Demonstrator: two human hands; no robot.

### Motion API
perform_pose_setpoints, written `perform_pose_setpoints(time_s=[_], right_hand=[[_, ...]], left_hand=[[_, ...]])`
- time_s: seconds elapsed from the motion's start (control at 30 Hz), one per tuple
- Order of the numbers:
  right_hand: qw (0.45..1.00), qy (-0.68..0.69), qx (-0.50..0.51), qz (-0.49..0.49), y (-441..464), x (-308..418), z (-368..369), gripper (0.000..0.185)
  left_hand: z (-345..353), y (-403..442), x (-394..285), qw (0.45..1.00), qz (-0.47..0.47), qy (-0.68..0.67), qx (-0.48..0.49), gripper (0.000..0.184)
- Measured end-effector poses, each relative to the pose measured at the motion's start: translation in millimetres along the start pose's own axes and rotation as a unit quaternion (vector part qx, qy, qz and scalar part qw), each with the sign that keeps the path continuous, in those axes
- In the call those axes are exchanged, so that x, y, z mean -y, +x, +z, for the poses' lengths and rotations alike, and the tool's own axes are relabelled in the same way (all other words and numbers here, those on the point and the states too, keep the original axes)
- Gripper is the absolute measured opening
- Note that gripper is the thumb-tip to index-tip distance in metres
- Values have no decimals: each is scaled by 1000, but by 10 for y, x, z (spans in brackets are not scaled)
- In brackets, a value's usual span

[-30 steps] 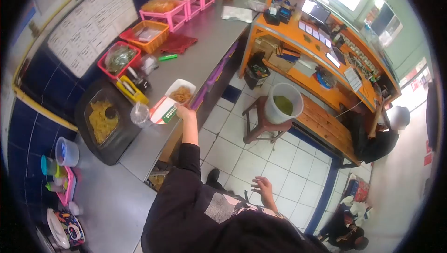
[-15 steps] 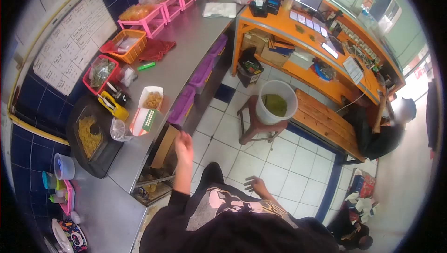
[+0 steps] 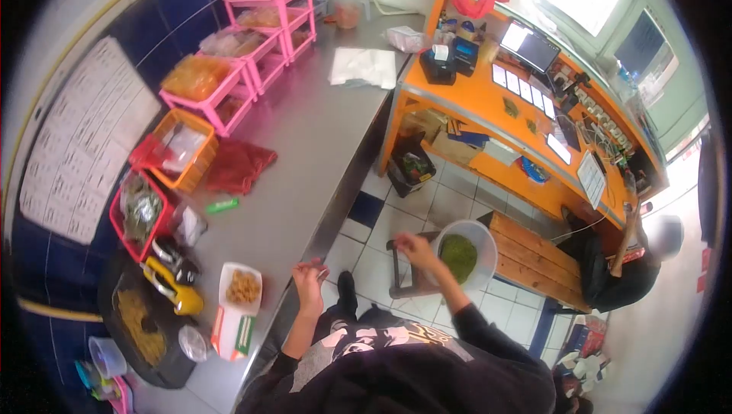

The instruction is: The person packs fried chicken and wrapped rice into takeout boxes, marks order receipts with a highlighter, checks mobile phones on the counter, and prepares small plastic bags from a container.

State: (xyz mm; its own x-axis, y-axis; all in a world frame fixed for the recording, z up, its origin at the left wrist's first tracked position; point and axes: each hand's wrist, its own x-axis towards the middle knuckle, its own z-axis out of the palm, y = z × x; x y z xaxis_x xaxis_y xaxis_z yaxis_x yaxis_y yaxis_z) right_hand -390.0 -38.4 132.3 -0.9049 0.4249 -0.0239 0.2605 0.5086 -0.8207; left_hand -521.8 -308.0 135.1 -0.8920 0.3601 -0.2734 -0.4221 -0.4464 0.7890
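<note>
My left hand (image 3: 309, 283) is raised beside the steel counter's front edge, fingers loosely bent and apart, with nothing visible in it. My right hand (image 3: 418, 251) is out ahead over a dark red stool (image 3: 412, 286); its fingers are blurred, and I make out no object there. Beside it in view, a translucent bucket (image 3: 488, 250) holds a green mass (image 3: 459, 258). On the counter (image 3: 286, 136), nearest my left hand, sits an open paper box (image 3: 227, 330) with brown fried-looking pieces (image 3: 242, 287) in it.
Left, a black tray (image 3: 164, 372) holds yellowish food near a yellow-handled tool (image 3: 174, 292). Red basket (image 3: 126, 216), orange basket (image 3: 210, 158) and pink racks (image 3: 221, 101) line the wall. A wooden bench (image 3: 537, 265) and orange desk (image 3: 476, 86) stand right, where a person (image 3: 637, 284) sits.
My view has moved forward along the counter, nearer the stool and bucket. My right hand has risen and reached forward from beside my body. My left hand remains near the counter edge.
</note>
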Motion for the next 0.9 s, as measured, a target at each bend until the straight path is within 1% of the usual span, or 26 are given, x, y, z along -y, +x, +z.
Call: perform_pose_setpoints(time_s=[0.03, 0.1, 0.13, 0.17, 0.2, 0.23, 0.3, 0.33, 0.37, 0.43, 0.47, 0.5, 0.53, 0.57, 0.6, 0.63, 0.7, 0.77, 0.8, 0.83, 0.9], right_hand=[[1000, -15, -6, -22, 326, 159, -283, 34], [985, -51, -116, -121, 997, 109, -637, 31], [987, -35, -121, -103, 1180, 153, -875, 31], [987, -20, -128, -92, 1413, 391, -1154, 32], [985, -23, -131, -110, 1702, 405, -1414, 33], [982, -27, -132, -129, 1991, 405, -1685, 35], [977, -75, -150, -136, 2510, 643, -2261, 37], [974, -100, -173, -102, 2836, 618, -2518, 40], [970, -126, -194, -68, 3181, 560, -2809, 44], [926, -160, -240, -242, 4157, 59, -3483, 53], [914, -230, -259, -213, 4421, 70, -3681, 56], [891, -303, -279, -192, 4764, 156, -3964, 60], [889, -335, -272, -150, 5032, 192, -4093, 65], [872, -404, -263, -86, 5271, 194, -4165, 61], [847, -469, -249, -21, 5397, 275, -4193, 57], [852, -464, -239, -24, 5511, 251, -4256, 57], [784, -592, -148, -115, 5611, 144, -4452, 47], [788, -596, -97, -122, 5506, 187, -4528, 35], [782, -594, -95, -161, 5411, 82, -4547, 31], [775, -592, -96, -198, 5310, -33, -4550, 27], [802, -518, -151, -256, 5178, -245, -4481, 20]], left_hand=[[233, 278, -100, 1000, -5, 5, 4, 24], [565, 628, -174, 995, -97, 16, 25, 29], [705, 719, -188, 994, -103, 25, 25, 29], [876, 887, -189, 989, -124, 42, 65, 29], [1051, 1055, -193, 982, -143, 58, 104, 30], [1242, 1181, -238, 982, -142, 64, 106, 30], [1650, 1372, -397, 967, -134, 107, 186, 27], [1815, 1517, -437, 966, -137, 114, 187, 27], [1980, 1662, -463, 960, -116, 131, 219, 25], [2278, 2011, -429, 950, -91, 147, 260, 21], [2378, 2190, -400, 952, -95, 146, 250, 21], [2581, 2449, -418, 938, -72, 179, 289, 20], [2736, 2628, -442, 921, -53, 213, 322, 19], [2892, 2793, -447, 925, -55, 213, 310, 19], [3078, 2926, -461, 918, -41, 239, 313, 19], [3236, 3080, -489, 909, -25, 266, 319, 20], [3505, 3358, -507, 911, -35, 264, 315, 19], [3796, 3595, -461, 911, -50, 254, 322, 18], [3933, 3706, -449, 895, -29, 297, 332, 21], [4073, 3834, -452, 874, -6, 341, 345, 24], [4569, 4053, -375, 822, 99, 405, 387, 32]])
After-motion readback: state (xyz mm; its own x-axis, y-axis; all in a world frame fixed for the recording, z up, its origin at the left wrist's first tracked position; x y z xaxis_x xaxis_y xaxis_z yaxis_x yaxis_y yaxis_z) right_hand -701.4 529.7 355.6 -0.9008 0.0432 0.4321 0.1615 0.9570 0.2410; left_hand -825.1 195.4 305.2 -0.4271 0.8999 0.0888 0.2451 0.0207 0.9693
